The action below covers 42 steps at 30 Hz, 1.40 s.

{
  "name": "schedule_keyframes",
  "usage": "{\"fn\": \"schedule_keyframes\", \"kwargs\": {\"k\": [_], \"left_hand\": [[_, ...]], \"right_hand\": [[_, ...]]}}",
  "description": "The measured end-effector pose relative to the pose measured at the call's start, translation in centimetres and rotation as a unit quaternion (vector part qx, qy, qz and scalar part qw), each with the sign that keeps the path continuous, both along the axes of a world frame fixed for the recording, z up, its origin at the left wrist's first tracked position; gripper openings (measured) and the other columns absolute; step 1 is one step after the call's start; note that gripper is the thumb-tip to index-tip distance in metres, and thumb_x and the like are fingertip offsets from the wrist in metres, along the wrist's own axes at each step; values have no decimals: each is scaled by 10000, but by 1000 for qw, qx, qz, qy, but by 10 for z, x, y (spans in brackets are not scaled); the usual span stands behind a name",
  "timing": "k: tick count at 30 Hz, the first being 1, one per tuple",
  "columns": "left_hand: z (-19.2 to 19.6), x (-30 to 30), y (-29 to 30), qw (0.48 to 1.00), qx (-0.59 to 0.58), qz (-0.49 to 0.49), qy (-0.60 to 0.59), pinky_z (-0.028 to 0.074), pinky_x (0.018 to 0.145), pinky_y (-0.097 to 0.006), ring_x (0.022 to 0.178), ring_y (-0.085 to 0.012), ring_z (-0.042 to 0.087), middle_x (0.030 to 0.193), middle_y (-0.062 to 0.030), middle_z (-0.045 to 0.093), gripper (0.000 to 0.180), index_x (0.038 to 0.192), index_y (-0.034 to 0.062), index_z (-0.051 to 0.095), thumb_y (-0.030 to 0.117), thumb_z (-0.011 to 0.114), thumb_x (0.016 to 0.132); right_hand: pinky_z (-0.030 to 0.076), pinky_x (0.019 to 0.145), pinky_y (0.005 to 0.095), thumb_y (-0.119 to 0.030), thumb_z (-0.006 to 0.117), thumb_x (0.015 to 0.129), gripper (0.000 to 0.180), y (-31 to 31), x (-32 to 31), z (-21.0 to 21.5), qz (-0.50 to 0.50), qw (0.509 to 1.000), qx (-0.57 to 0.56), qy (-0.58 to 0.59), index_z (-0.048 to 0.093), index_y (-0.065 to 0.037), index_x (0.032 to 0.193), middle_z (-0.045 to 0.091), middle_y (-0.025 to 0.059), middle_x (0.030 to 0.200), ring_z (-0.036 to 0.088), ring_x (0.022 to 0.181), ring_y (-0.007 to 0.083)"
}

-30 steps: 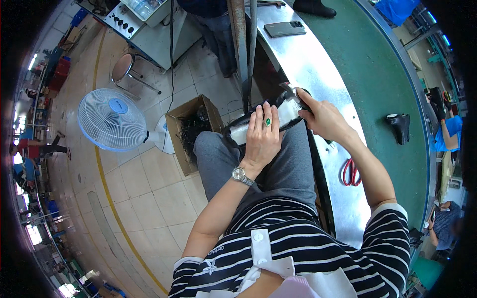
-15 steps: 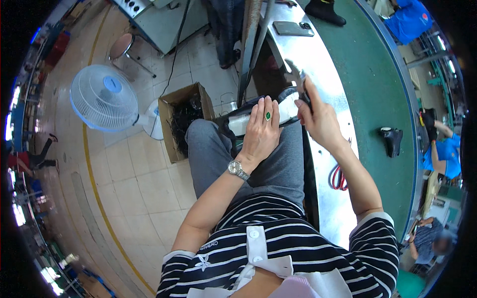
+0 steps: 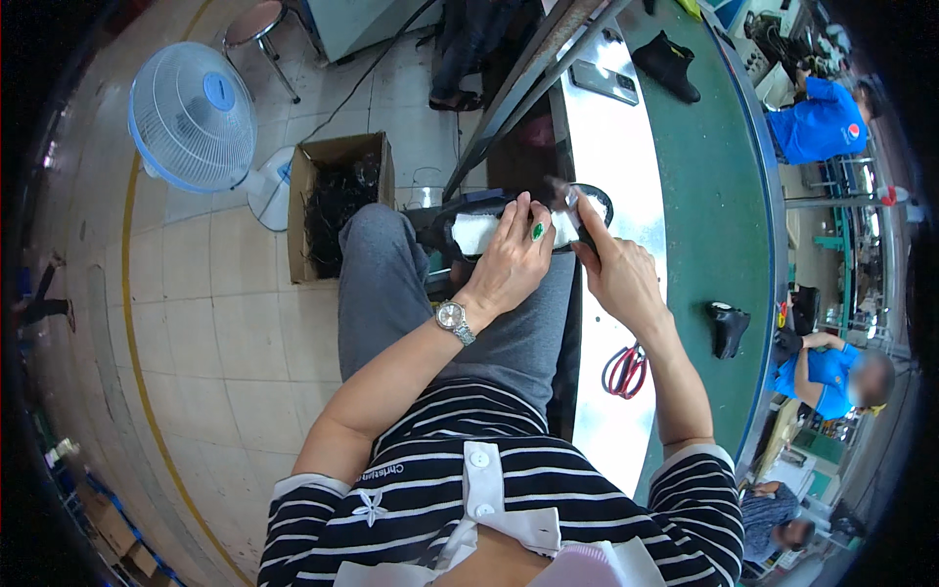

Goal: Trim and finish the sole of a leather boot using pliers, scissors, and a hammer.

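Head view: a dark shoe [image 3: 474,234], its white face up, lies at the far end of the seated person's lap [image 3: 523,338], long axis running left to right, right end overlapping the metal bench [image 3: 602,318] in view. The left hand [image 3: 507,271] rests across its middle, fingers straight and nearly together; I cannot tell whether the hidden thumb pinches the edge. The right hand [image 3: 621,274], nearer the shoe's right end, wraps around a hammer-like tool [image 3: 571,199]; its blurred head is just right of the left fingertips, contact unclear. Farther left, beyond the left knee [image 3: 374,235], a cardboard carton [image 3: 299,210] holds tangled black scraps [image 3: 337,201].
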<state>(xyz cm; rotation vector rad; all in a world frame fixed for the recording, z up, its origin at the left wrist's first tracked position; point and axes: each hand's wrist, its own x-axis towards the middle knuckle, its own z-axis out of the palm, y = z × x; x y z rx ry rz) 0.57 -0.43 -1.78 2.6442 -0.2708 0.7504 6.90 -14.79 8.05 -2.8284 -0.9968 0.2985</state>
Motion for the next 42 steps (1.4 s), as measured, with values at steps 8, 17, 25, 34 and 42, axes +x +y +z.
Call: {"fn": "schedule_keyframes", "kwargs": {"k": [8, 17, 25, 34, 42], "left_hand": [[22, 2, 6, 995, -87, 29, 49, 364, 1070, -443, 1175, -369, 515, 1165, -251, 548, 336, 1120, -123, 578, 78, 521, 858], [19, -23, 19, 985, 131, 56, 94, 320, 1118, -450, 1228, -387, 480, 1241, -266, 536, 468, 1259, -144, 504, 85, 528, 852], [4, -27, 23, 995, 82, 43, 30, 330, 1120, -486, 1265, -414, 470, 1263, -279, 522, 419, 1220, -153, 511, 62, 546, 862], [34, -42, 51, 980, 53, 136, 137, 279, 1120, -501, 1272, -354, 434, 1218, -221, 549, 543, 1274, -101, 501, 138, 637, 806], [11, -45, 57, 993, -12, 84, 86, 328, 1125, -425, 1224, -380, 502, 1275, -271, 531, 617, 1272, -85, 494, 131, 736, 747]], "right_hand": [[496, 569, 482, -114, 555, 916, 709, 6, -9, -10, -23, 999, -40, 13, 176, -143, 1514, 640, 210, 646, 644, 587, 400], [494, 486, 433, -134, 553, 929, 694, 23, -27, -11, -34, 999, 35, -18, 192, -153, 1521, 654, 181, 648, 650, 529, 351], [505, 518, 440, -126, 534, 937, 755, 33, -30, -2, -45, 999, 29, -4, 75, -182, 1534, 659, 200, 673, 660, 564, 359], [497, 515, 436, -131, 527, 940, 738, 43, -35, -4, -2, 999, 47, 27, 87, -148, 1532, 649, 194, 658, 649, 558, 353], [513, 533, 435, -125, 532, 942, 703, 60, -35, 1, 8, 997, -2, 74, 130, -100, 1518, 653, 184, 670, 658, 566, 351]]}}
